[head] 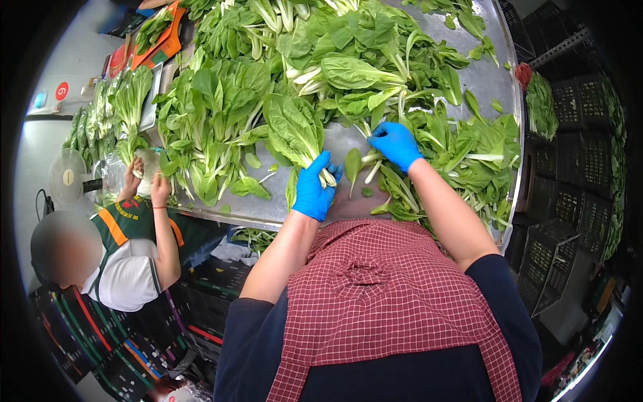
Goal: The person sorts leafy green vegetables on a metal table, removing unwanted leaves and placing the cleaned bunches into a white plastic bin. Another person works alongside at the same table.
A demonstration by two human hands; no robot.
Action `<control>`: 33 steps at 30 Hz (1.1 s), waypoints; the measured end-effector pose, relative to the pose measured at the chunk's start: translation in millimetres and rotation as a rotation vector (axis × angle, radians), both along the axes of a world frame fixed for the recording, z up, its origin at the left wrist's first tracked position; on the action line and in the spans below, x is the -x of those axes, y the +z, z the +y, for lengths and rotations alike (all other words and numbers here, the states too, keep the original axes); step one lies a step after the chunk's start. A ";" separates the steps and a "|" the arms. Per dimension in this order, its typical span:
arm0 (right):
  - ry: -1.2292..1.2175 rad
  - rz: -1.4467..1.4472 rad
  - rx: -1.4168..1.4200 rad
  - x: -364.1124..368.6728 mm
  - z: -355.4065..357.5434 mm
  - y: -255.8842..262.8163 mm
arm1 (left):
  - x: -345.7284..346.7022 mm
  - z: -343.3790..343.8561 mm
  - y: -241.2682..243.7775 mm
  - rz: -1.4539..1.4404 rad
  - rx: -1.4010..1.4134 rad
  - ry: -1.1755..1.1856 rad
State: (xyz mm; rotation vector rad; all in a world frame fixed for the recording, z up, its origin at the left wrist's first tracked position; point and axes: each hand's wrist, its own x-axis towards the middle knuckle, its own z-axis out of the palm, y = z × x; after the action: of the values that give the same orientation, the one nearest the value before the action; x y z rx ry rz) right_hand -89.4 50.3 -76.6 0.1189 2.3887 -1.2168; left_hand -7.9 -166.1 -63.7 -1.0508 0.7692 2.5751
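Observation:
My left hand [315, 187], in a blue glove, holds a leafy green vegetable [294, 128] by its pale stalks. Its broad leaves point away from me, and the white stalk ends stick out past my fingers. To the right, my gloved right hand [396, 145] has thumb and fingertips together at a thin pale stem [362, 129] among the pile. The fingers partly hide that spot. A loose leaf [353, 166] and white stalk pieces [372, 171] lie on the metal table [339, 143] between my hands.
Piled greens [216, 115] cover much of the table, with trimmed leaves [467, 166] at the right. A co-worker [125, 251] stands at the left, holding a bunch of greens [131, 105]. Black crates [547, 266] are stacked beyond the table's right edge. A small fan [68, 176] stands far left.

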 end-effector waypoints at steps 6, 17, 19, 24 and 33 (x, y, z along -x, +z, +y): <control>-0.062 -0.060 0.457 -42.6 22.9 48.4 | 3.4 2.7 6.7 0.056 -0.029 0.028; -0.231 -0.181 0.775 -89.9 55.9 80.9 | -0.6 23.5 25.2 0.104 -0.009 -0.016; -0.283 -0.196 0.843 -92.3 62.0 78.7 | -2.8 25.6 30.5 0.107 -0.004 -0.018; -0.229 -0.211 0.850 -94.3 86.7 85.7 | -19.1 13.0 42.1 0.138 0.122 -0.051; -0.122 0.191 0.106 -89.0 111.4 91.7 | -101.8 -80.2 27.1 0.172 1.096 -0.508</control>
State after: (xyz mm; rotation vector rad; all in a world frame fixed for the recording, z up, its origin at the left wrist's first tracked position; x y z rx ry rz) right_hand -0.5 161.7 15.1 0.1217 2.5036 -1.4676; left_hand 93.9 -246.3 -36.6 -0.6684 2.2609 1.7295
